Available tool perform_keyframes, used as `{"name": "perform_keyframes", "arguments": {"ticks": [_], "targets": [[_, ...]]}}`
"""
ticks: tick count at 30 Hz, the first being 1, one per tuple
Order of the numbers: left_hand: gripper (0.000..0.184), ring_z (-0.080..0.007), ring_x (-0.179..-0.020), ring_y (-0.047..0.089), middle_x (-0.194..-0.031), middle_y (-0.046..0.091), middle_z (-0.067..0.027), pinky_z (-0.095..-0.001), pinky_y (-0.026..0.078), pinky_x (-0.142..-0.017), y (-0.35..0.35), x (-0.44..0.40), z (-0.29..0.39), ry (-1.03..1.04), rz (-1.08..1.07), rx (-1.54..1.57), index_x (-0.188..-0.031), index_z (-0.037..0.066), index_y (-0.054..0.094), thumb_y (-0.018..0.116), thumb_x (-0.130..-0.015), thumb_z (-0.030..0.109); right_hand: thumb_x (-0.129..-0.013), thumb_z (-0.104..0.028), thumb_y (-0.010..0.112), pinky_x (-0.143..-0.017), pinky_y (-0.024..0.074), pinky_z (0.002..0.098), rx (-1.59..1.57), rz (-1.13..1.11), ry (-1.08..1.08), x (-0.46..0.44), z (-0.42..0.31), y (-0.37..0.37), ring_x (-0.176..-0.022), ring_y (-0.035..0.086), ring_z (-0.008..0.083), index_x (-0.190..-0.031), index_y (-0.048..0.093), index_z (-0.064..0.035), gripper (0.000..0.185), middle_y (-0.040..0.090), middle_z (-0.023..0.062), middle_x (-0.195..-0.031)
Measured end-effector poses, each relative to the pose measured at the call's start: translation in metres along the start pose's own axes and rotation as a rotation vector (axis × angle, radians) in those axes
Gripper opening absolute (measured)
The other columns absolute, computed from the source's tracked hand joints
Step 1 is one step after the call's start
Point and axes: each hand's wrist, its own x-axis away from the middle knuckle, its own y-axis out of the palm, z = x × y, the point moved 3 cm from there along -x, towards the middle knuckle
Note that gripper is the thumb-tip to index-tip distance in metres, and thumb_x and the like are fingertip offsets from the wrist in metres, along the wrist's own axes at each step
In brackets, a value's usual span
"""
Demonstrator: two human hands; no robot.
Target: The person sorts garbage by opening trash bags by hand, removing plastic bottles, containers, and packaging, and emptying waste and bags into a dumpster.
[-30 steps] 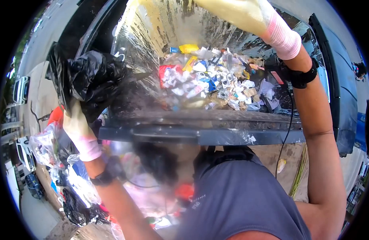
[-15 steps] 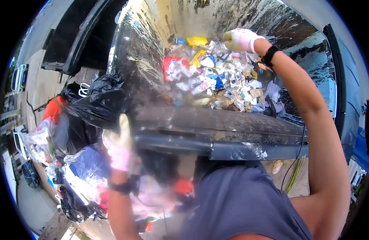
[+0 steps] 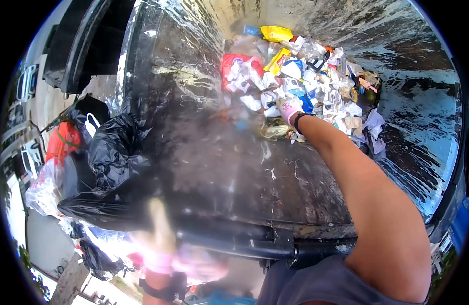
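My left hand (image 3: 155, 239), in a white and pink glove, is blurred at the container's near rim. Its thumb points up and its fingers appear closed on the drawn-out end of a black garbage bag (image 3: 100, 206). Deep inside the container, my right hand (image 3: 289, 109), gloved alike, is low against the loose trash (image 3: 331, 94). Its fingers look curled, and what they hold, if anything, is hidden. Close by are a blue wrapper (image 3: 305, 103) and a crumpled clear plastic piece (image 3: 275, 131).
The container's dark metal floor (image 3: 214, 173) slopes between stained walls, with a thick rim bar (image 3: 234, 241) at my waist. More bags, including a black one (image 3: 115, 145) and an orange one (image 3: 62, 142), are piled outside at the left. Parked vehicles (image 3: 30, 81) stand beyond.
My right hand has come down and nearer, from above the trash to its near edge. My left hand has moved lower in view, the black bag's end stretching along with it. The view has shifted.
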Motion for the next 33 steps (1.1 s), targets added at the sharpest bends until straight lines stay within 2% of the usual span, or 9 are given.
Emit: {"name": "perform_keyframes", "arguments": {"ticks": [4,6,9,14,15,18,25,30,33], "targets": [[0.028,-0.0302,-0.088,0.072,-0.105,0.076,-0.0187,-0.0429,0.057,-0.079,0.007,0.002,0.001,-0.034,0.084,0.067,-0.109,-0.007,0.074,0.07,-0.103,0.02,-0.097,-0.065,0.055,-0.113,0.0445,0.0476,-0.115,-0.091,0.116,0.009,-0.015,0.019,-0.133,0.064,0.0338,-0.141,0.07,-0.0153,0.068,0.069,0.0158,-0.141],[0.03,-0.032,-0.096,0.073,-0.113,0.076,-0.0208,-0.0433,0.058,-0.086,0.002,0.002,-0.008,-0.042,-0.01,0.048,-0.116,-0.006,0.074,0.068,-0.103,0.019,-0.081,-0.07,0.074,-0.127,0.0214,0.0361,-0.345,0.212,0.236,0.031,-0.016,0.018,-0.146,0.042,0.0246,-0.145,0.059,-0.0057,0.092,0.061,0.0144,-0.143],[0.027,-0.033,-0.096,0.074,-0.114,0.076,-0.0211,-0.045,0.057,-0.087,0.002,0.002,-0.008,-0.04,-0.01,0.01,-0.115,-0.006,0.075,0.067,-0.102,0.017,-0.101,-0.076,0.038,-0.13,0.0041,0.0484,-0.372,0.056,0.055,0.079,-0.019,-0.018,-0.155,0.037,0.0366,-0.155,0.054,-0.01,0.086,0.058,0.0253,-0.151],[0.036,-0.032,-0.104,0.071,-0.122,0.074,-0.0216,-0.0427,0.053,-0.096,-0.001,0.002,-0.004,-0.102,-0.046,0.025,-0.124,-0.01,0.07,0.068,-0.105,0.021,-0.101,-0.07,0.045,-0.114,0.0453,0.0444,-0.704,-0.302,0.162,0.125,0.015,-0.046,-0.128,0.067,0.036,-0.152,0.056,-0.0179,0.074,0.073,0.0203,-0.129],[0.041,-0.032,-0.11,0.069,-0.127,0.073,-0.022,-0.0416,0.05,-0.102,-0.003,0.004,-0.008,-0.17,-0.087,0.023,-0.129,-0.012,0.067,0.067,-0.107,0.022,-0.097,-0.064,0.057,-0.096,0.0569,0.0448,-0.685,-0.142,0.179,0.13,0.027,-0.037,-0.106,0.075,0.037,-0.144,0.063,-0.0162,0.067,0.076,0.0197,-0.119],[0.041,-0.0332,-0.111,0.069,-0.128,0.073,-0.0218,-0.042,0.05,-0.102,-0.003,0.003,-0.003,-0.145,-0.096,0.033,-0.13,-0.011,0.067,0.067,-0.107,0.023,-0.087,-0.045,0.074,-0.095,0.0562,0.0475,-0.838,-0.002,0.408,0.143,0.076,-0.017,-0.111,0.072,0.042,-0.135,0.063,-0.0012,0.067,0.074,0.0275,-0.118],[0.044,-0.034,-0.11,0.07,-0.128,0.073,-0.0236,-0.0422,0.051,-0.1,-0.001,0.005,0.0,-0.315,-0.053,-0.06,-0.13,-0.009,0.068,0.07,-0.105,0.027,-0.088,-0.054,0.072,-0.097,0.0548,0.047,-0.845,0.449,0.847,0.169,0.174,0.041,-0.113,0.071,0.041,-0.135,0.065,-0.0014,0.07,0.074,0.0264,-0.119],[0.046,-0.0352,-0.11,0.072,-0.127,0.074,-0.0238,-0.0416,0.053,-0.098,-0.001,0.005,0.009,-0.404,0.01,-0.156,-0.127,-0.009,0.07,0.072,-0.104,0.031,-0.089,-0.056,0.069,-0.098,0.0547,0.0455,-0.91,0.581,0.543,0.169,0.112,-0.055,-0.114,0.072,0.0374,-0.132,0.068,-0.0008,0.07,0.075,0.0233,-0.119],[0.046,-0.0354,-0.108,0.073,-0.125,0.075,-0.0233,-0.0415,0.054,-0.095,0.0,0.008,-0.002,-0.397,0.006,-0.111,-0.125,-0.008,0.072,0.073,-0.103,0.032,-0.089,-0.058,0.067,-0.098,0.0547,0.0446,-0.997,0.207,0.197,0.136,0.032,-0.104,-0.114,0.072,0.0353,-0.13,0.07,-0.0004,0.07,0.076,0.0215,-0.119]]}}
